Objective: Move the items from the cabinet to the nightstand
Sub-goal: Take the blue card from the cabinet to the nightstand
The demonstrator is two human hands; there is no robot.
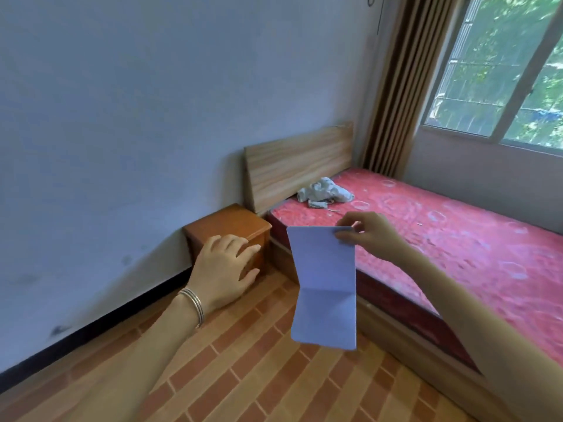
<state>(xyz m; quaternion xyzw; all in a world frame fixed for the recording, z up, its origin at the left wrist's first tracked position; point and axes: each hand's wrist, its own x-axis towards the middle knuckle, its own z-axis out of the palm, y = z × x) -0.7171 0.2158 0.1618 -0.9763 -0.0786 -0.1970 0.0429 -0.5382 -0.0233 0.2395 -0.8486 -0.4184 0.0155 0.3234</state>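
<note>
Far left: pale wall (pixel 122 117), dark skirting along its foot. Brick-pattern floor (pixel 243 376) below.

Left hand (pixel 224 269), thin bangles (pixel 193 304) at the wrist, fingers spread and relaxed, holding nothing. It covers much of the front of the wooden nightstand (pixel 227 225); contact cannot be told.

Centre: white creased sheet (pixel 324 287), paper or thin card, hangs in the air between nightstand and bed, blank on the side shown.

Right hand (pixel 371 236) pinches the sheet's top right corner.

Behind: wooden headboard (pixel 298 166), crumpled pale cloth (pixel 326 191) on the pink mattress (pixel 457 239), whose far end is cut off.

Far right: brown curtain (pixel 396 86), window (pixel 502 71) partly cropped.
</note>
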